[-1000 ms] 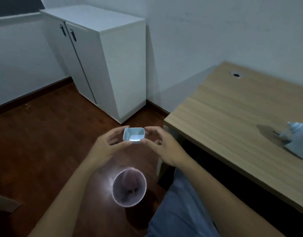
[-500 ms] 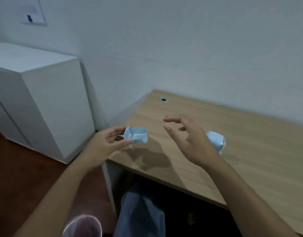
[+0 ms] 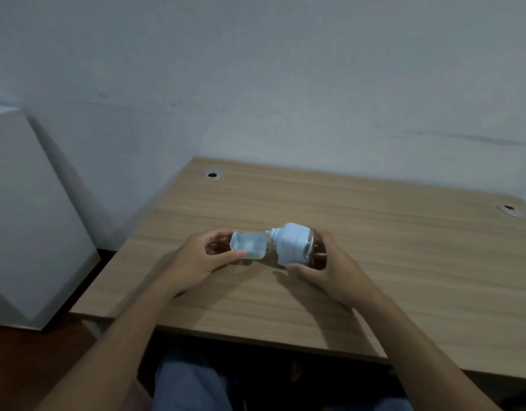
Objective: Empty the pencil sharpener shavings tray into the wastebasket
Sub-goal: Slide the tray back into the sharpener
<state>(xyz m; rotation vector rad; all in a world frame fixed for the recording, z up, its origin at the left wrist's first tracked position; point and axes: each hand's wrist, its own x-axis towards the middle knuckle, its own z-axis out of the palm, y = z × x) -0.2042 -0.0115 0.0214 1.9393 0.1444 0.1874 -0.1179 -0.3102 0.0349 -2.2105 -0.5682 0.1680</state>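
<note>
Above the desk (image 3: pixel 404 262), the left hand (image 3: pixel 196 262) holds the tray (image 3: pixel 248 246) just left of the sharpener (image 3: pixel 291 244), which the right hand (image 3: pixel 327 271) grips; a cabinet (image 3: pixel 27 218) stands left of the desk

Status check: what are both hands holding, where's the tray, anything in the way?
Left hand holds tray. Right hand grips sharpener over desk. Tray beside sharpener, not inserted. Nothing between them.
</note>
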